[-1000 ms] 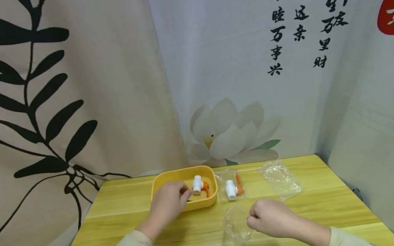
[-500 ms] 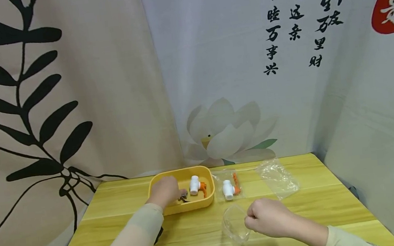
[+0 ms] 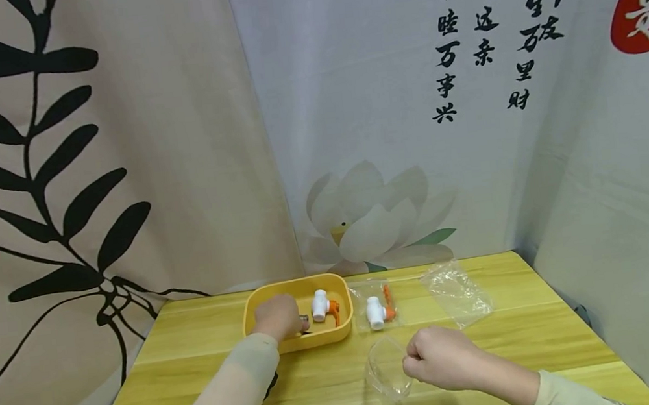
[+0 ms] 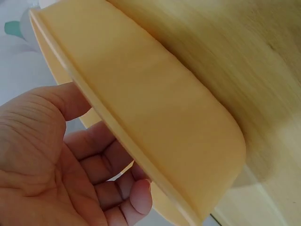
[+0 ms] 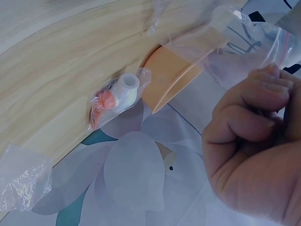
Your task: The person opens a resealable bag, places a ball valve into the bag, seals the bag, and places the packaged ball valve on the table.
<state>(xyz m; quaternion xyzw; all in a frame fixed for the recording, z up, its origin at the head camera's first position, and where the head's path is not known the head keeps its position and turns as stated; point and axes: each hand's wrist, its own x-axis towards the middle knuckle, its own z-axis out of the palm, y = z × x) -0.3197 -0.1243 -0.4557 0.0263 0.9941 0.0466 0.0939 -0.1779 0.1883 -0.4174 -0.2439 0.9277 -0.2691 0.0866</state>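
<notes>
My left hand (image 3: 278,316) reaches into the left side of the yellow tray (image 3: 326,339). A small grey metallic piece (image 3: 303,318) shows at its fingertips; its kind is unclear. In the left wrist view the thumb and curled fingers go over the tray's rim, and the wall hides their tips. To the right in the tray lies a white plastic ball valve (image 3: 320,306) with an orange handle. My right hand (image 3: 445,357), fingers curled, pinches the edge of a clear zip bag (image 5: 230,47) above the table, in front of the tray.
Right of the tray a second white-and-orange valve (image 3: 376,313) lies in a clear bag. Another clear bag (image 3: 459,292) lies flat farther right. The wooden table (image 3: 525,333) ends at a printed cloth backdrop (image 3: 207,142).
My left hand has moved from above the tray's front side down into it, reaching the grey metallic piece. The right hand holds the clear bag in about the same place. The view has shifted slightly.
</notes>
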